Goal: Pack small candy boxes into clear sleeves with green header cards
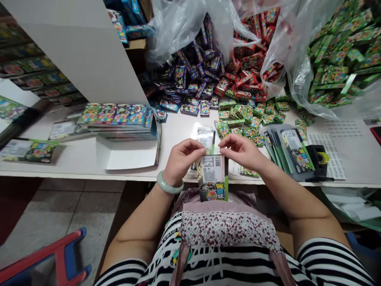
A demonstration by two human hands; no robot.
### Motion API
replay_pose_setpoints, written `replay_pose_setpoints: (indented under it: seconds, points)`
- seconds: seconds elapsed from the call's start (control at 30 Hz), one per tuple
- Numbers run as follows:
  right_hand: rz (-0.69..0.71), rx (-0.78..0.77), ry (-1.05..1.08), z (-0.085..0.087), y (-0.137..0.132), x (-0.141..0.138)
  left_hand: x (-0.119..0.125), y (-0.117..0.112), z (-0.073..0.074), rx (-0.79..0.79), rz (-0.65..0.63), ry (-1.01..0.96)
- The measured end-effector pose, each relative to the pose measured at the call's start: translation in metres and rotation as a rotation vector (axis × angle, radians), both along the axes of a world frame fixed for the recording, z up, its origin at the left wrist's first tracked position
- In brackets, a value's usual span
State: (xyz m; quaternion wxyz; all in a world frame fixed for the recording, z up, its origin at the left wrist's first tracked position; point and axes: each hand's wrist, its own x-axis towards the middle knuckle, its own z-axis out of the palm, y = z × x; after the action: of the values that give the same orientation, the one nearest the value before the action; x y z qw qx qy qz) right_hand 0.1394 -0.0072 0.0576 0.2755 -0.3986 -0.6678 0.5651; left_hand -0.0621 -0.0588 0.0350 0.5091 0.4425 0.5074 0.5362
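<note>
Floral apron (226,222) over lap. Just above it, packet (212,178) hangs upright at the desk (89,159) edge. Both left hand (181,159) and right hand (241,151) pinch its top edge, fingers closed. Judgement: keep pinches level and near the corners so the mouth stays square.

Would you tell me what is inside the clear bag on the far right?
Small green boxes fill the bag, piled loosely. The lower layers are covered by those on top.
</note>
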Motion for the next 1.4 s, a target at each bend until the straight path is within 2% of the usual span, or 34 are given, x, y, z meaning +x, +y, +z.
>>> replay_pose_setpoints:
  seconds: [0.1,0.17,0.37,0.47,0.63,0.77,0.9,0.97,1.03,1.07,1.13,1.2,1.3,1.4]
  points:
    - [0.06,-0.087,-0.024,0.004,0.002,-0.003,0.0,-0.001,0.002,0.003,-0.02,-0.001]
    - [0.078,-0.064,-0.044,0.007,0.0,-0.002,-0.002,-0.004,0.003,0.042,-0.04,0.003]
    - [0.143,0.222,-0.015,0.007,-0.02,0.008,-0.019,-0.017,0.004,0.161,-0.243,0.09]
    - [0.096,0.339,-0.004,-0.001,-0.03,0.01,-0.023,-0.023,-0.001,0.179,-0.297,0.095]
    - [-0.03,0.361,0.068,-0.017,-0.036,0.007,-0.014,-0.023,-0.008,0.144,-0.199,0.055]
    - [-0.085,0.313,0.116,-0.021,-0.042,0.001,-0.009,-0.021,-0.008,0.21,-0.195,0.096]
    - [-0.086,0.32,0.151,-0.031,-0.043,-0.003,-0.01,-0.021,-0.018,0.203,-0.132,0.145]
    - [-0.043,0.256,0.144,-0.042,-0.033,0.008,-0.013,-0.02,-0.027,0.18,-0.05,0.164]
    - [-0.071,0.178,0.071,-0.058,-0.017,0.033,-0.018,-0.019,-0.036,0.141,0.047,0.174]
    - [-0.129,0.156,-0.005,-0.066,-0.009,0.049,-0.02,-0.018,-0.04,0.119,0.092,0.169]
    - [-0.297,0.16,-0.284,-0.083,0.007,0.082,-0.024,-0.016,-0.047,0.08,0.138,0.143]
    - [-0.325,0.175,-0.531,-0.095,0.017,0.105,-0.025,-0.013,-0.051,0.077,0.13,0.125]
    - [-0.244,0.178,-0.714,-0.106,0.017,0.113,-0.021,-0.01,-0.052,0.11,0.075,0.144]
    - [-0.222,0.171,-0.756,-0.11,0.009,0.107,-0.017,-0.009,-0.049,0.119,0.062,0.153]
